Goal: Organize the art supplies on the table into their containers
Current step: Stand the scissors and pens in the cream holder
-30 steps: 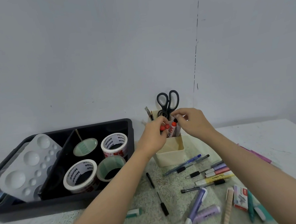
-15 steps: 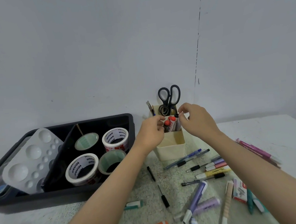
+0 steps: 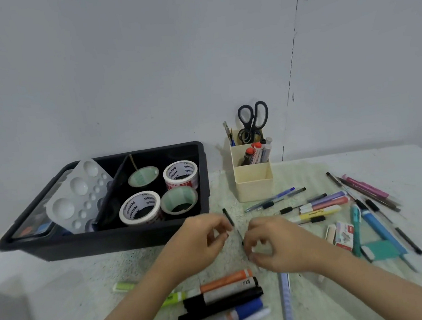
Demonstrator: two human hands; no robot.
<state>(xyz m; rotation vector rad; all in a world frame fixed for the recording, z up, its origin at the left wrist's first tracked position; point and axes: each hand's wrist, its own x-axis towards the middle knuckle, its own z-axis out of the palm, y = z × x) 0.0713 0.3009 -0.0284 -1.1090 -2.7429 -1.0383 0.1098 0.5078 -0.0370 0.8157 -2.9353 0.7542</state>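
Reaching for: the thin black pen (image 3: 229,217) lying flat on the surface (image 3: 321,301), between the two hands.
Pen's long way: its far end points up toward the cream pen box (image 3: 253,185), its near end toward the person.
Left hand (image 3: 202,240): just left of the pen, fingers curled, holding nothing I can see.
Right hand (image 3: 277,246): fingers pinched low by the pen's near end; I cannot tell if it holds it.
Nearer hand: the right one, I think.

Both hands, left hand (image 3: 204,240) and right hand (image 3: 274,244), hover over a thin black pen (image 3: 233,224).
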